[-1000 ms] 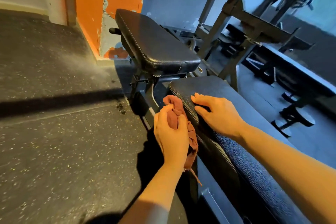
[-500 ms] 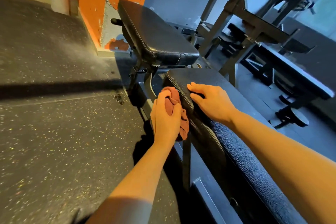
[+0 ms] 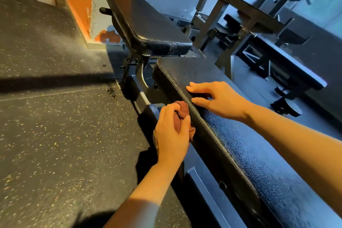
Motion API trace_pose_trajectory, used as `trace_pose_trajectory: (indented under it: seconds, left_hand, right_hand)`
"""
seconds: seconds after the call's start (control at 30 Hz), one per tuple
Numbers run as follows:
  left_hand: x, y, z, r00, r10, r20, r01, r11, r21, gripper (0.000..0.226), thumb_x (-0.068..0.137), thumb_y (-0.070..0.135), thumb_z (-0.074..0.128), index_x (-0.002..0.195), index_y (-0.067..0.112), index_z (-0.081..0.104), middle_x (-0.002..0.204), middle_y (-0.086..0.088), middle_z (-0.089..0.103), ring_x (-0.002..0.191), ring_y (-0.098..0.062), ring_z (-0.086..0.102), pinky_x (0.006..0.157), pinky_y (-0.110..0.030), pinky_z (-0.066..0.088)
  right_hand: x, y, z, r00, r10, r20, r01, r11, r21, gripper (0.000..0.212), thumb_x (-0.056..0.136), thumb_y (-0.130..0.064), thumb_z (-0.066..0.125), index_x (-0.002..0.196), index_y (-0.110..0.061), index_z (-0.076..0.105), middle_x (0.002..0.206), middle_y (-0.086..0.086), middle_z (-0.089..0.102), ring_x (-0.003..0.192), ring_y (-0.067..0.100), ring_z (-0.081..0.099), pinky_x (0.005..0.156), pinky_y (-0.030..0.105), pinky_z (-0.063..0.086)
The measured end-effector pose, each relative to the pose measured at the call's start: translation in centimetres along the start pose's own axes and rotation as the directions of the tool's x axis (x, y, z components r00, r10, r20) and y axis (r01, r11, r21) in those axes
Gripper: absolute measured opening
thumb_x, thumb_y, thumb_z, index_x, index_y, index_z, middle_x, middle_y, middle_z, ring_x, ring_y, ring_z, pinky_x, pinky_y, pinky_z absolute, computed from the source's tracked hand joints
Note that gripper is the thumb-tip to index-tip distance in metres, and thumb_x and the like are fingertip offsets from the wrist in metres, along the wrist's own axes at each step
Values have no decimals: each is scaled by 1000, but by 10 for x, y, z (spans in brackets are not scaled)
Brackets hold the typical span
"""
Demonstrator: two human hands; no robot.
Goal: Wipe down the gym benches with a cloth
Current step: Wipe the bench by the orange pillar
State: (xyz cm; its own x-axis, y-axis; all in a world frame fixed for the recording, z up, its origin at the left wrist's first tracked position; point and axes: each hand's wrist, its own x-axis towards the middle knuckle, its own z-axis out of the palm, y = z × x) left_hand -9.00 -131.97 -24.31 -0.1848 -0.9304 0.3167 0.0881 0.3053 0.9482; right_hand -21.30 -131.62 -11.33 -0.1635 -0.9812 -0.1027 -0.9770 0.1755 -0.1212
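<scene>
- Your left hand [image 3: 172,133] has its grip clenched around the reddish-brown cloth [image 3: 182,111], bunched up so that only its top and a small fold by the palm show.
- You are pressing the cloth against the left side edge of the long black bench pad [image 3: 249,155], just under the stitched seam that runs along its rim.
- Your right hand [image 3: 220,100] lies on top of the same pad, close to that edge, with the grip released: the fingers [image 3: 194,88] are spread and bent, their tips touching the textured vinyl, and they hold nothing.
- The two hands sit near each other, the right one a little farther from you, the cloth between them and just below the rim.
- Beyond the pad's far end stands the smaller black seat pad [image 3: 148,26], tilted, with a gap between the two cushions where the metal frame [image 3: 133,66] shows.
- To your left is dark speckled rubber floor [image 3: 55,135], with a band of shadow across it.
- Behind the seat pad rises an orange wall corner [image 3: 79,0] with peeling paint.
- On your right, well apart, stands another bench [image 3: 288,65] among dark steel racks [image 3: 240,16]; details there are dim and hard to make out.
</scene>
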Motion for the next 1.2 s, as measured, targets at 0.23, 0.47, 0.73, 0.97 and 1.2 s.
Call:
trace_pose_trajectory:
  seconds: [0.23,0.47,0.73,0.97,1.2]
  left_hand:
    - [28,-10,-10,996,-80,39,81,996,-38,16,95,19,54,109,22,45,106,3,55,91,0,51,75,-14,35]
    - [-41,6,9,999,50,8,-49,993,-106,12,92,8,55,102,12,59,105,-2,48,101,2,50,90,-9,36]
    - [20,7,-5,994,62,-88,-74,988,-138,10,89,4,58,93,13,59,103,0,55,98,3,51,85,-7,34]
    - [-14,3,8,989,66,-135,-80,991,-105,8,87,8,58,94,11,60,103,2,56,102,-4,53,91,-13,38]
    - [21,8,0,988,-101,-120,87,989,-116,19,93,7,54,101,23,59,100,9,57,92,13,51,76,-1,35]
  right_hand:
    - [-19,6,23,987,32,-160,-6,987,162,41,96,-26,57,136,-22,53,146,-5,45,136,4,37,115,22,25]
    - [-18,-1,31,979,82,-188,-57,989,135,41,99,-23,52,140,-21,50,149,-2,41,139,8,34,111,17,20]
    - [-20,-4,33,971,94,-219,-72,992,107,40,99,-21,51,140,-21,50,148,-2,44,138,10,36,111,18,21]
    - [-19,-4,29,978,97,-186,-76,990,116,40,99,-22,51,139,-23,50,148,-4,43,139,9,36,116,29,26]
    - [-19,-7,32,975,124,-186,-101,987,126,41,99,-21,51,140,-22,49,149,-5,42,139,9,34,116,26,25]
